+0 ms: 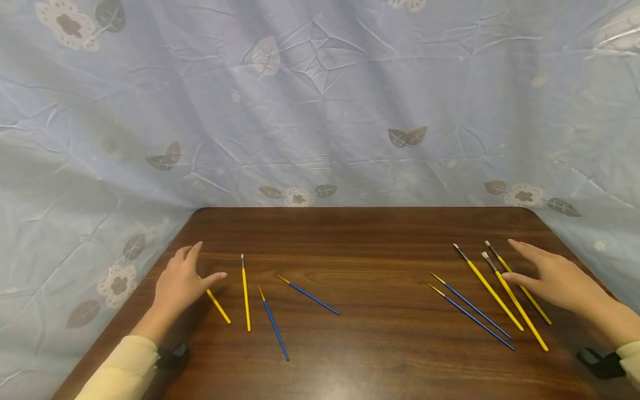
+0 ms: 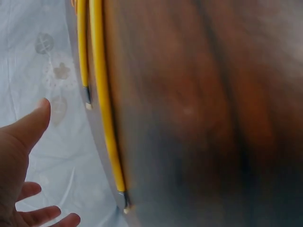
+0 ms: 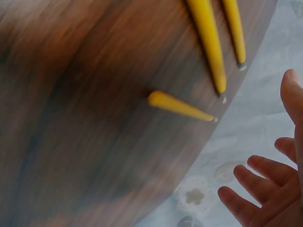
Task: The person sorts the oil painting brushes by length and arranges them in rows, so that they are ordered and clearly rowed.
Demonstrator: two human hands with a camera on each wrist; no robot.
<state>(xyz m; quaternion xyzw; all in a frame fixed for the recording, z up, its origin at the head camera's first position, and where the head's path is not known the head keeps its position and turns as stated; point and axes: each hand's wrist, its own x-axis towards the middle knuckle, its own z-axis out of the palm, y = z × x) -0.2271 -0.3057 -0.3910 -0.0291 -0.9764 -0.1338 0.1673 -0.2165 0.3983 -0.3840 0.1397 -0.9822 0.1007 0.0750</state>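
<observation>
Head view: two bare hands reach over a brown table (image 1: 360, 236), above paintbrushes lying in two groups. On the left, the left hand (image 1: 177, 283) is spread with the thumb well apart from the fingers, holding nothing, and it hides the far end of the leftmost yellow brush (image 1: 218, 305). Right of it lie a slim yellow brush (image 1: 246, 300), a steep blue brush (image 1: 275, 326) and a slanted blue brush (image 1: 315, 299), all bristles pointing far.

On the right, the right hand (image 1: 562, 280) has fingers extended and thumb apart, its grasp empty, beside three yellow brushes (image 1: 521, 311). Two blue brushes (image 1: 480, 323) lie side by side just left of those. Whether either hand touches a brush cannot be told.

Any lettering on the handles is too small to read. Behind the table hangs a pale blue cloth (image 1: 320, 122) printed with flowers and leaves. Cream sleeves (image 1: 120, 364) cover both forearms. Both wrist views show the tabletop blurred.
</observation>
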